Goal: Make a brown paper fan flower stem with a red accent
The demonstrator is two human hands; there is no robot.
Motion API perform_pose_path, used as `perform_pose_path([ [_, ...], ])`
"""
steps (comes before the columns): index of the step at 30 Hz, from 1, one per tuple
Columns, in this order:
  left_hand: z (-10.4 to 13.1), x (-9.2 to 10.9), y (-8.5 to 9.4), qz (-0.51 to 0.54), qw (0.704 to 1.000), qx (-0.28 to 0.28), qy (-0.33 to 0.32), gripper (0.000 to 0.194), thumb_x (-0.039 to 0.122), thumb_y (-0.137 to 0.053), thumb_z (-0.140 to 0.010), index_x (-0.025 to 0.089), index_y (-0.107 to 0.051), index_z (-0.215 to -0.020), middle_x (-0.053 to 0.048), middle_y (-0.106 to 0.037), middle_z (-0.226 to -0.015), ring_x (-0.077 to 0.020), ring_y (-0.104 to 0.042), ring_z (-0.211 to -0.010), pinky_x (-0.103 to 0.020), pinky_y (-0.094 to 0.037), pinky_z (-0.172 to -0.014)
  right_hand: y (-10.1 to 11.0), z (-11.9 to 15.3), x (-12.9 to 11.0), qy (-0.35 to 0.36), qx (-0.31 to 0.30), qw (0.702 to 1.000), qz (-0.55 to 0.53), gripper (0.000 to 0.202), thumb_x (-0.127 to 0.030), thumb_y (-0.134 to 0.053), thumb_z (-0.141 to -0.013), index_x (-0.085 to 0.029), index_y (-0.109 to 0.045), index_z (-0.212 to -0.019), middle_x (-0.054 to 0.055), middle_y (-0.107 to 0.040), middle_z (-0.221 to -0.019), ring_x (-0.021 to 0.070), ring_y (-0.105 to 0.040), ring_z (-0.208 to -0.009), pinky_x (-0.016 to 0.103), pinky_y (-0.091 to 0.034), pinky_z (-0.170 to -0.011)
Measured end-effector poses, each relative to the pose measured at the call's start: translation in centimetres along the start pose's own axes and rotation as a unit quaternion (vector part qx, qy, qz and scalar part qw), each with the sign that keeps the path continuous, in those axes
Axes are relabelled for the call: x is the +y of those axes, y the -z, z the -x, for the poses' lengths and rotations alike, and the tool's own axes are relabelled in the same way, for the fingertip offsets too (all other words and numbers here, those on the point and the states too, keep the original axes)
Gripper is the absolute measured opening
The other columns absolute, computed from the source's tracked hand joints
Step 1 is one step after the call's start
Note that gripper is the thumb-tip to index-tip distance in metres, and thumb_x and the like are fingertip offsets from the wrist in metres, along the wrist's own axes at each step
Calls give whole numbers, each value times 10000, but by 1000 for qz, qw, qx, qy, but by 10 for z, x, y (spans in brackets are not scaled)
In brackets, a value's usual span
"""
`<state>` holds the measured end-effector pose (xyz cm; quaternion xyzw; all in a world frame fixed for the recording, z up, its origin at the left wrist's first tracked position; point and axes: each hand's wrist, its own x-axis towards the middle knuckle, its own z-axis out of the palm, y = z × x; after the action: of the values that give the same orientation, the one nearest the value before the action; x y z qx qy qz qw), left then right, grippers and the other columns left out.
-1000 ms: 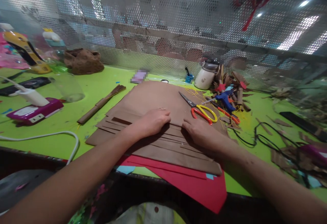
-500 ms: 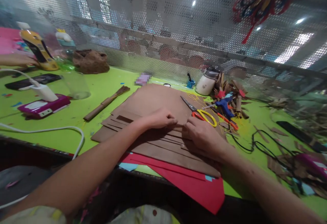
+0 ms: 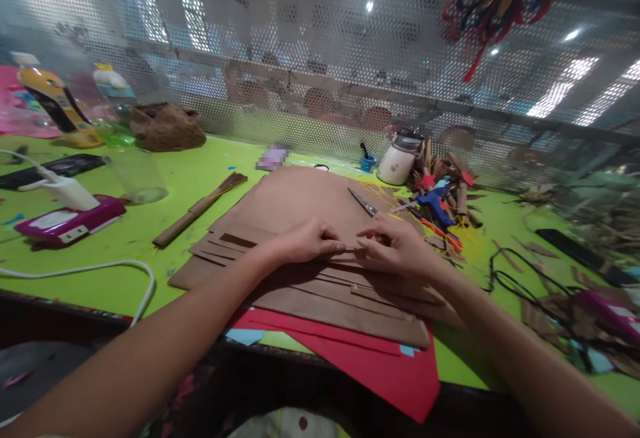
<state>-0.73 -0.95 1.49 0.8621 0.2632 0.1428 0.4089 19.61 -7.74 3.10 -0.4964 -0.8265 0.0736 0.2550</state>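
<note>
Brown paper sheets (image 3: 300,201) lie stacked on the green table, with narrow cut strips (image 3: 320,285) across their lower part. Over the middle of the stack, my left hand (image 3: 311,239) is closed in a pinch on the edge of a thin brown strip. My right hand (image 3: 387,241) is just to its right, thumb and fingers slightly apart near the strip's other side; whether it touches the strip is unclear. Scissors (image 3: 361,201) lie behind my right hand, their handles mostly hidden. Red paper (image 3: 400,385) sticks out under the stack at the table's front edge.
On the left are a rolled brown stick (image 3: 193,217), a purple power strip (image 3: 73,221) with a white cable, a clear cup (image 3: 137,178) and a yellow bottle (image 3: 60,108). At the right are a blue glue gun (image 3: 435,205), a white jar (image 3: 397,161), paper scraps and black cable (image 3: 520,281).
My right hand has lifted slightly and its fingers have spread, now covering the scissors' handles. My left hand keeps its pinch. The other person's hand at the far left has gone from view.
</note>
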Motion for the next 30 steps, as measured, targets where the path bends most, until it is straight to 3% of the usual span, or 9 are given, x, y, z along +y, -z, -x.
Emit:
perform_pose_path([
  [4,0,3,-6,-25,999,19,-28,329,371,-465,-790,100,-638,-721,20,-488,-588,-82,-404,-560,-196,-293,-511,0,-6,-1,15,-84,994,-74,144,-237,-535,-783,-164,-659,-783,24,-612,-724,120,-536,-683,223,-398,-640],
  [13,4,5,-11,-124,987,55,-90,262,300,-458,-829,139,-664,-844,-35,-624,-737,-108,-511,-666,-208,-376,-627,-1,-7,11,-72,-147,974,-155,202,-328,-579,-731,-144,-660,-751,17,-636,-681,138,-553,-660,228,-424,-604],
  [19,5,5,-12,-189,971,70,-130,253,288,-444,-848,148,-654,-873,-45,-630,-783,-122,-527,-743,-216,-384,-684,3,-6,3,-32,-127,982,-139,195,-303,-552,-764,-143,-663,-776,28,-644,-714,135,-560,-679,221,-419,-619],
  [30,4,7,-8,-172,979,59,-94,221,281,-484,-823,158,-665,-848,-32,-631,-773,-119,-530,-727,-210,-387,-662,6,-3,-1,27,-127,986,-101,241,-328,-504,-820,-154,-670,-808,22,-635,-714,109,-543,-647,199,-391,-596],
])
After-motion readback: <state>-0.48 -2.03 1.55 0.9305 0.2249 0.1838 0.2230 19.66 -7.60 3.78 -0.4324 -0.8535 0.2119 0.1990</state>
